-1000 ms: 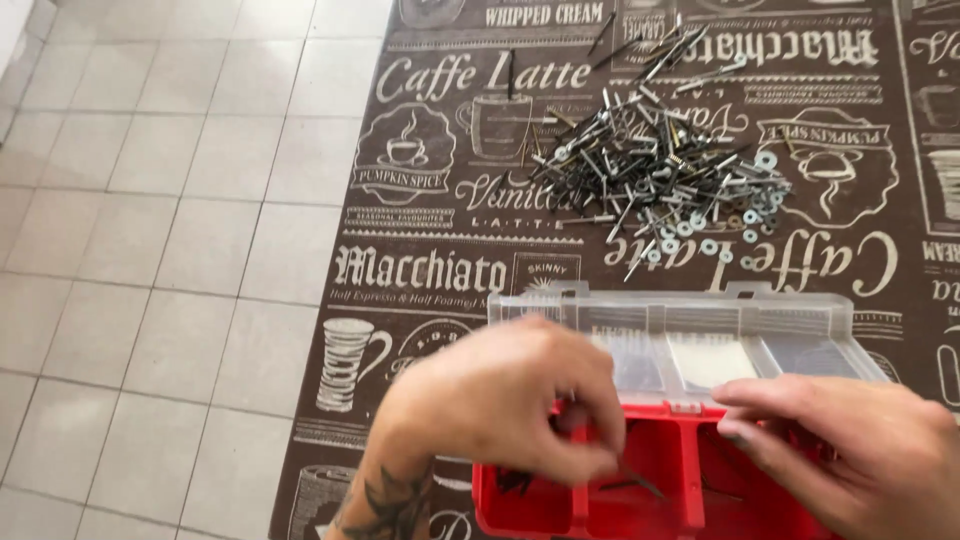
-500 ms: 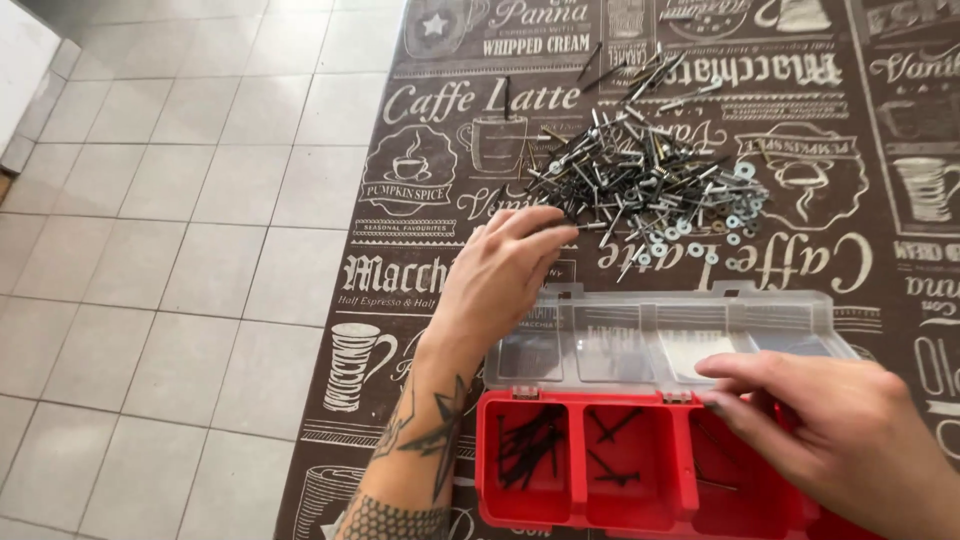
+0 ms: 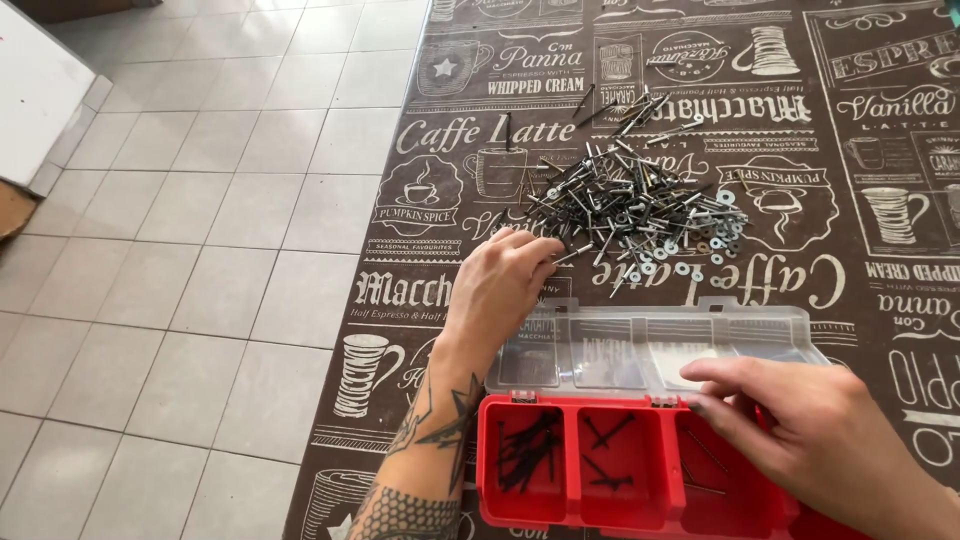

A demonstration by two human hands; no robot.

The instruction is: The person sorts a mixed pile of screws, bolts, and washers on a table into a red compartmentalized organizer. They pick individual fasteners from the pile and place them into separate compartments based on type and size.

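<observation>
Scene evenly and brightly lit by soft daylight; source not seen. Faint shadows cast beneath left hand and screw pile. Mild glare noted on clear lid and pale floor tiles toward 10 o'clock. Focus sharp throughout; slight wide-angle bend seen at edges.

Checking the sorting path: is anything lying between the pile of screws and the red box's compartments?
Yes. The clear lid lies folded open on the table between the screw pile and the red box. The left hand is at the pile's edge; the right hand covers the right compartment.
</observation>
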